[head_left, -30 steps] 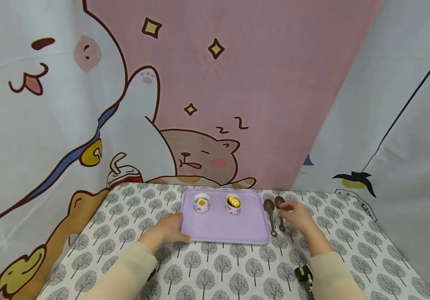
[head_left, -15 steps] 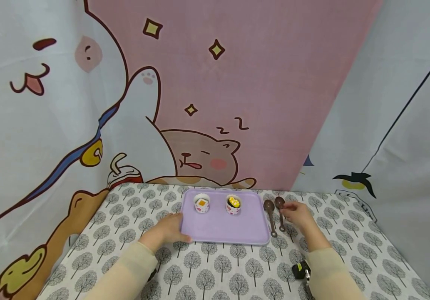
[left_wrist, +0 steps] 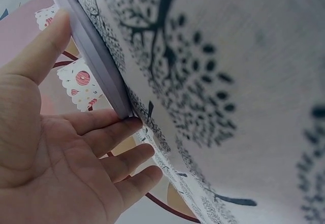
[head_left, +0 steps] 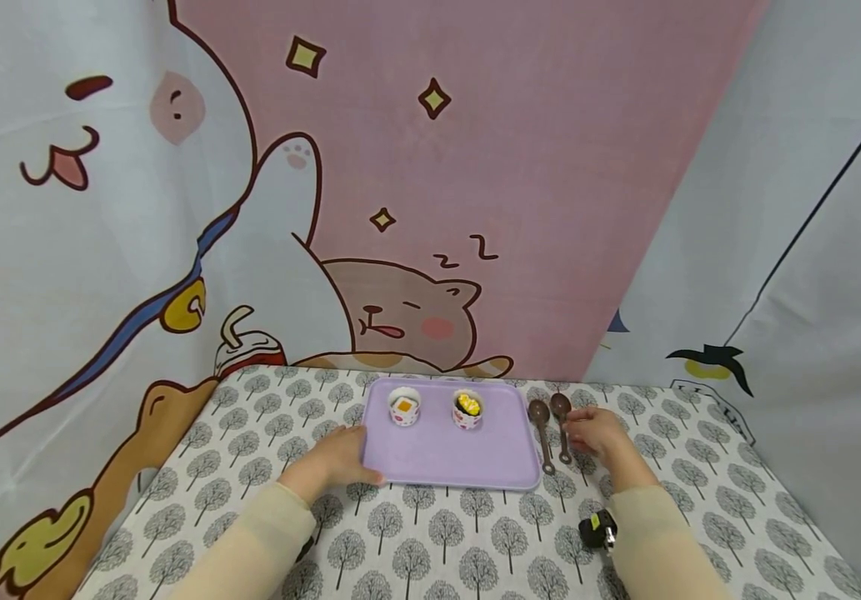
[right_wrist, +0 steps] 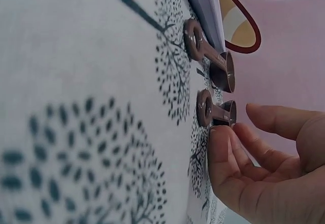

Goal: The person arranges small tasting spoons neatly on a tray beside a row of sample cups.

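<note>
My left hand [head_left: 336,457] lies at the left edge of a lilac tray [head_left: 445,454]. In the left wrist view, its thumb reaches over the tray rim [left_wrist: 89,46] and its extended fingertips meet the edge from outside. Two brown measuring spoons lie side by side right of the tray: a nearer spoon [head_left: 538,412] and an outer spoon [head_left: 560,406]. My right hand [head_left: 597,433] is beside the outer one. The right wrist view shows loosely bent fingertips right at that spoon's handle [right_wrist: 219,114], with the thumb held apart from it.
Two small patterned paper cups stand on the tray: a left cup [head_left: 403,408] with an orange square piece inside, and a right cup [head_left: 467,417] with yellow and dark contents. A tree-print cloth [head_left: 430,550] covers the table. A cartoon curtain [head_left: 543,208] rises behind.
The right hand has shifted slightly right and toward the person, uncovering more of the outer spoon. Left hand, tray and cups stay put.
</note>
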`<action>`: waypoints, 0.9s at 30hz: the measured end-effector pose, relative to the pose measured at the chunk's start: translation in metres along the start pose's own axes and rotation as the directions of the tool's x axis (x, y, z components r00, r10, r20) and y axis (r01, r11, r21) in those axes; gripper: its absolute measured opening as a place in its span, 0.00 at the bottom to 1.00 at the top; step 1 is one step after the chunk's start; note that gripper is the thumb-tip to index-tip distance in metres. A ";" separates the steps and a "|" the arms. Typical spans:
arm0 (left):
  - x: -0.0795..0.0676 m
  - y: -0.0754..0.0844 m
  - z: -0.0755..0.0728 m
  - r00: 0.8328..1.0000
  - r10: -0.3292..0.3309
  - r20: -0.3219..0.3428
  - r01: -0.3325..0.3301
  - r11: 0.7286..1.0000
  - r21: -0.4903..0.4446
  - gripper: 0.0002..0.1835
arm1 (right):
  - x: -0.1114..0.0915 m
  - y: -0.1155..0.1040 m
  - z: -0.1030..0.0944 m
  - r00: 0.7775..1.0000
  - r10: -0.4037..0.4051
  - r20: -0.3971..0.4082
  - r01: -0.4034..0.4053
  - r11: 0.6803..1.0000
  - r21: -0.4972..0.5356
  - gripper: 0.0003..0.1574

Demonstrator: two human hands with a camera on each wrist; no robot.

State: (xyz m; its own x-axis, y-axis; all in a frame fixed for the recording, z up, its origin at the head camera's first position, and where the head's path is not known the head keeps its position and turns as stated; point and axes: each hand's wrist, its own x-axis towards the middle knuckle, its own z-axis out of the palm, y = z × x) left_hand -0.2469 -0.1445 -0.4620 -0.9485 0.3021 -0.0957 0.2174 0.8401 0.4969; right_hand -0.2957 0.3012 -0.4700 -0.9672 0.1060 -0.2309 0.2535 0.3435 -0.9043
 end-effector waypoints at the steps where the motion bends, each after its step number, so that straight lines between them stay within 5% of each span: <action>1: 0.000 0.000 0.000 1.000 0.000 0.000 0.000 1.000 0.001 0.55 | 0.001 0.001 0.000 1.000 0.009 0.000 -0.009 1.000 0.009 0.26; 9: 0.002 -0.002 0.001 0.999 0.038 -0.002 -0.038 0.999 0.010 0.54 | 0.005 0.004 0.003 0.999 0.029 -0.014 -0.029 1.000 -0.004 0.26; 27: 0.001 -0.003 0.002 1.000 0.007 0.003 -0.007 1.000 0.019 0.56 | 0.008 0.006 0.009 0.998 0.012 -0.063 -0.018 0.996 -0.084 0.25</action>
State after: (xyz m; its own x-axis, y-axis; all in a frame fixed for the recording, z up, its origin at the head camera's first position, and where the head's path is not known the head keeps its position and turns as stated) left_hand -0.2485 -0.1455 -0.4651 -0.9463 0.3090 -0.0947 0.2282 0.8464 0.4812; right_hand -0.3021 0.2961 -0.4804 -0.9610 0.1689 -0.2189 0.2710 0.4184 -0.8669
